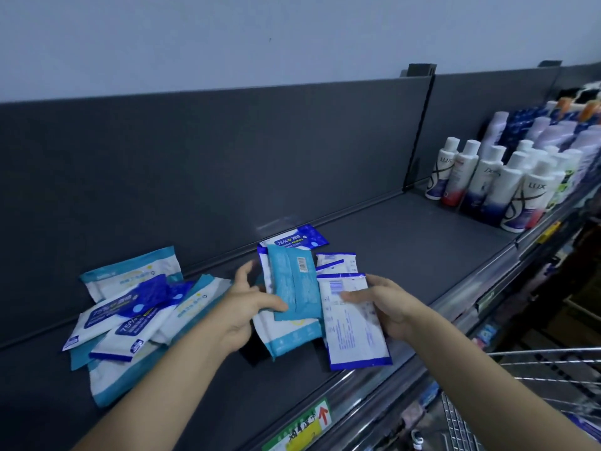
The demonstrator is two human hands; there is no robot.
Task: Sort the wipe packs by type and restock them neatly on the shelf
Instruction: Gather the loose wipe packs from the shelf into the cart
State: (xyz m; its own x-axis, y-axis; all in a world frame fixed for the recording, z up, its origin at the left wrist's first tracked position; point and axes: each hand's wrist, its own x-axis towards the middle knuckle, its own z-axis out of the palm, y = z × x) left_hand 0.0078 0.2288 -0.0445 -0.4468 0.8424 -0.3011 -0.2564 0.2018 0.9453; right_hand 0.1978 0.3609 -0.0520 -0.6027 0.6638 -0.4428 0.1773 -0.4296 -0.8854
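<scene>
Head view: left grip (242,301) curled round teal pack (292,281), thumb on its face, over mid shelf (406,242). Right grip (387,304) pinches white/blue pack (353,323), thumb on top, just beside teal pack. More packs lie under & behind both. Mixed pile (130,307) of teal & blue packs sits on shelf, left. Bottles (507,187) stand far right; wire basket (536,369) lower right.

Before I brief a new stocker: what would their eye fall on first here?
The two hands at centre: the left hand grips a teal wipe pack, the right hand a blue-edged white pack. A jumbled pile of packs lies left on the dark shelf; white bottles stand at right.
</scene>
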